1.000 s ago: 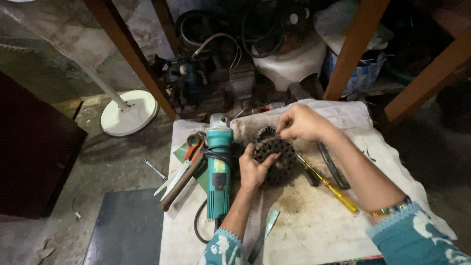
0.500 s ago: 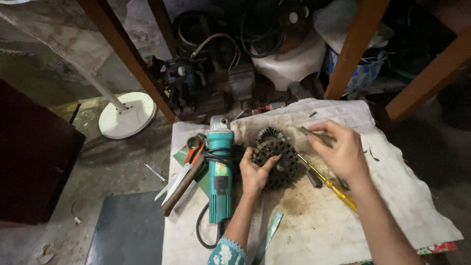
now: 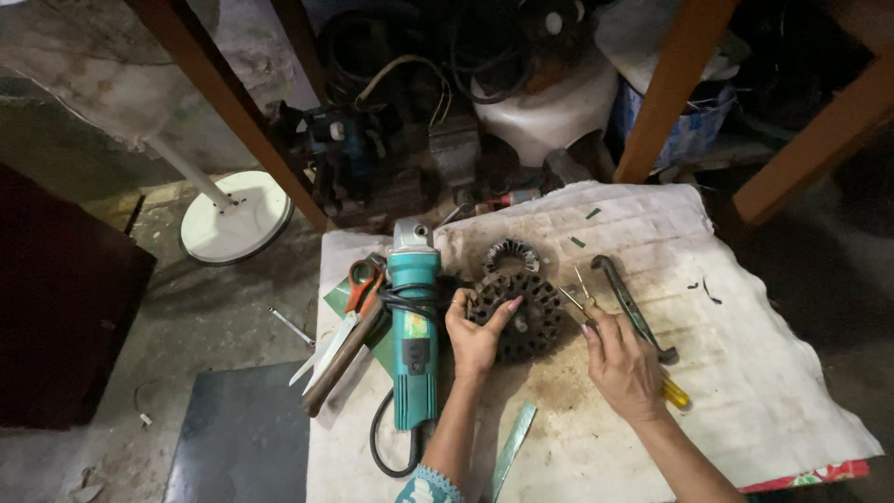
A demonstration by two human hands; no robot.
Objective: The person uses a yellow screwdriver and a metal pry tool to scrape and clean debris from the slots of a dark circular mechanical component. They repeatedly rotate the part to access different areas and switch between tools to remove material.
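Note:
My left hand [image 3: 473, 333] grips the left rim of a dark, round, slotted motor core [image 3: 523, 317] lying on a stained white cloth [image 3: 745, 354]. To the right of the core, my right hand [image 3: 622, 365] lies palm down over a yellow-handled screwdriver [image 3: 677, 395] with its fingers curled on the shaft. The handle end shows by my wrist. Thin metal tips [image 3: 577, 294] stick out past the fingers towards the core. A small dark toothed ring [image 3: 512, 253] sits just behind the core.
A teal angle grinder [image 3: 412, 326] with its cord lies left of my left hand, beside orange-handled scissors [image 3: 363, 278] and a wooden-handled tool [image 3: 337, 361]. A dark wrench [image 3: 631, 305] lies to the right. Wooden legs, cables and a white round stand base [image 3: 233, 216] crowd the floor.
My right hand has come down from above the core, first swinging right, and now rests on the screwdriver. My left hand has stayed on the core.

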